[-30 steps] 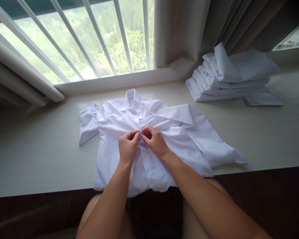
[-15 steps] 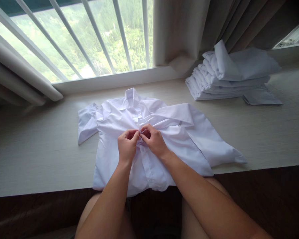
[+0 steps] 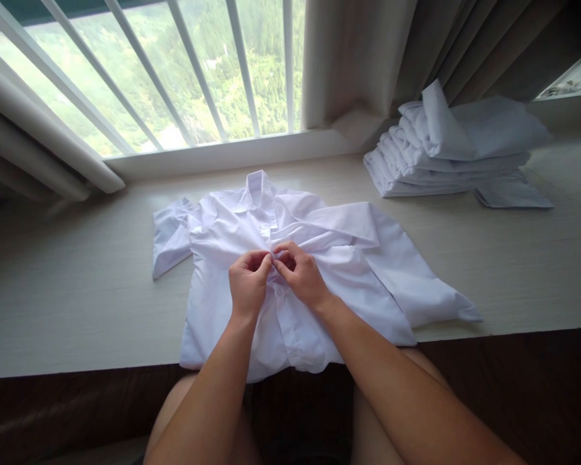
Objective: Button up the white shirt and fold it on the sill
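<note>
A white shirt [image 3: 232, 232] is laid front-up on the pale ledge [image 3: 77, 303], its collar turned toward the window and its hem hanging over the ledge's near edge. At the middle of the shirt's button strip, the cloth is pinched between the thumb and fingertips of both hands. The left hand [image 3: 246, 284] is set on the shirt's left front panel, its fingers curled and pressed together on the strip's edge. The right hand [image 3: 300, 274] is set just beside it on the right panel, fingertips closed on the opposite edge, so that the two sets of fingertips meet and touch over the strip. Whether a button lies between them cannot be told. One short sleeve is spread to the left of the shirt's body, the other, rumpled, to its right. Well to the right of the shirt and farther back, a stack of folded white garments [image 3: 455, 155] is seen against the curtain [image 3: 358, 58]. Beyond the shirt's collar, the barred window [image 3: 174, 71] is seen.
</note>
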Motion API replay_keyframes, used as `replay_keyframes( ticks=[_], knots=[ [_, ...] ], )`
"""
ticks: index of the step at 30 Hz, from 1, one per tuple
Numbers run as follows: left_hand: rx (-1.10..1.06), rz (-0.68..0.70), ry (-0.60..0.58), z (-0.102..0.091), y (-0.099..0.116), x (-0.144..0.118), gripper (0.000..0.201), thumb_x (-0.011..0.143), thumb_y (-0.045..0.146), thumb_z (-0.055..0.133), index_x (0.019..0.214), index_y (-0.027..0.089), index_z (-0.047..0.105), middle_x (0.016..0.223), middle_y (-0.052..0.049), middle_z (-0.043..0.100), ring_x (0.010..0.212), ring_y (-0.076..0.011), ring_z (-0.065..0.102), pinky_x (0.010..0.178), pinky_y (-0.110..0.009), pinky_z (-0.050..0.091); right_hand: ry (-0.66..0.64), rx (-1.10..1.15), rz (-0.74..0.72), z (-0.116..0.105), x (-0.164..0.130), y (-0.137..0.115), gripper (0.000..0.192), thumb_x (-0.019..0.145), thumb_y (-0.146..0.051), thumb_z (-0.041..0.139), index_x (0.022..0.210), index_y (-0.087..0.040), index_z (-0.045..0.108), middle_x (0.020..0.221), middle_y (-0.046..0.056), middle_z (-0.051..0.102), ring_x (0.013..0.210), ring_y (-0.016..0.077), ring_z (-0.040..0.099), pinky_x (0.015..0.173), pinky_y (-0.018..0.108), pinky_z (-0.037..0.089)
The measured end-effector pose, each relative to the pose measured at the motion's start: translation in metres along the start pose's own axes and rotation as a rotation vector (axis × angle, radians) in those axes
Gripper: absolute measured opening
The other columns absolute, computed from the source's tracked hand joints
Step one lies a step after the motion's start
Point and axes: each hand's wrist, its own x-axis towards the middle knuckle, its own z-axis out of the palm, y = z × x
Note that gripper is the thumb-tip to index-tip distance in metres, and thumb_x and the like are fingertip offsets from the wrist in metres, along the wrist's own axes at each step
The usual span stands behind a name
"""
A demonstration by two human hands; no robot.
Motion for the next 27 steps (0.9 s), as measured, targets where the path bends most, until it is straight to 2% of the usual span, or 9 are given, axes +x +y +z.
replay_keyframes(
  ticks=[10, 27],
  knots=[
    [-0.037, -0.031, -0.004, 0.002, 0.002, -0.005, 0.028, 0.081, 0.037, 0.079, 0.100, 0.018, 0.070, 0.087, -0.005, 0.077, 0.078, -0.0174, 0.073, 0.075, -0.027, 0.057, 0.002, 0.024, 0.038, 0.002, -0.001, 0.003, 0.019, 0.092, -0.035, 0.066, 0.106, -0.023, 0.065, 0.076, -0.003, 0.066, 0.067, 0.0113, 0.061, 0.067, 0.021, 0.048],
    [0.187, 0.013, 0.007, 0.005, 0.004, -0.014, 0.013, 0.089, 0.030, 0.066, 0.097, 0.022, 0.071, 0.088, -0.002, 0.077, 0.079, -0.0158, 0.072, 0.073, -0.025, 0.053, 0.027, 0.022, 0.075, 0.004, -0.003, 0.009, 0.020, 0.091, -0.036, 0.066, 0.107, -0.023, 0.063, 0.073, -0.005, 0.061, 0.064, 0.0103, 0.056, 0.064, 0.021, 0.044]
  ],
)
